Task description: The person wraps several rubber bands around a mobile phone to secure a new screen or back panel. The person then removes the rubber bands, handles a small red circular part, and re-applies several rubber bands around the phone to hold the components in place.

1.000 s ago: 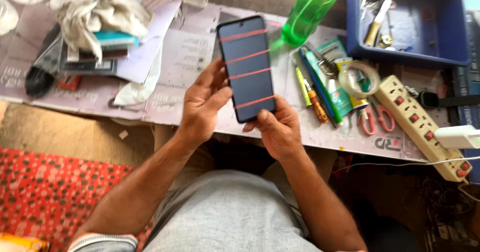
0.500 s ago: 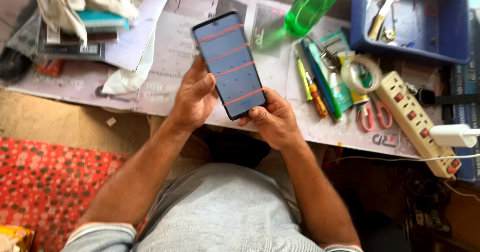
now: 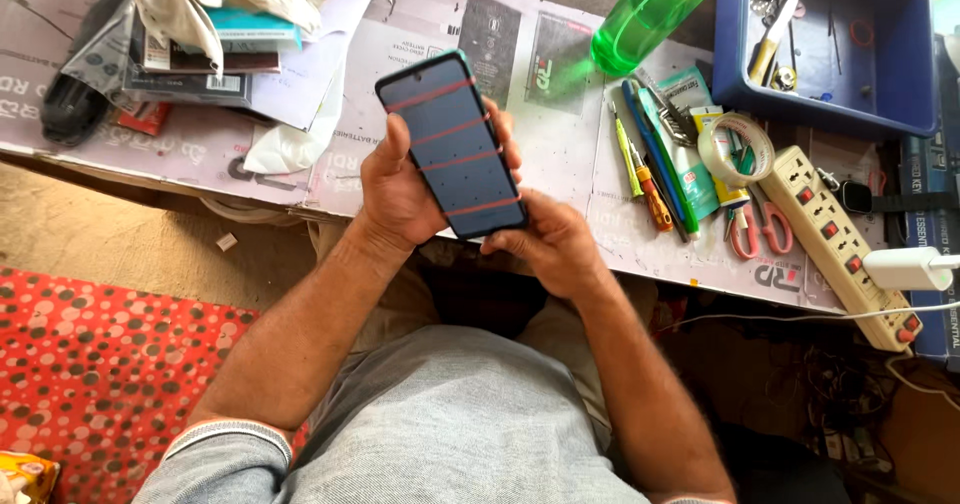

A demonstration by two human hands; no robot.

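The low worktable (image 3: 560, 154) is papered over with flattened printed cartons, pale grey with two dark label panels near the far edge, and the person sits close against its front. The left hand (image 3: 400, 189) cradles the smartphone (image 3: 452, 144), thumb on its edge, above the table's front edge, dark screen up. Red rubber bands cross it, probably clamping the screen. The right hand (image 3: 550, 244) grips the lower end, steadying it.

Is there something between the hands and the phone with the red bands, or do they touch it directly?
Nothing visible is between them. The left hand grips the phone from its side, and the right hand touches its lower end directly.
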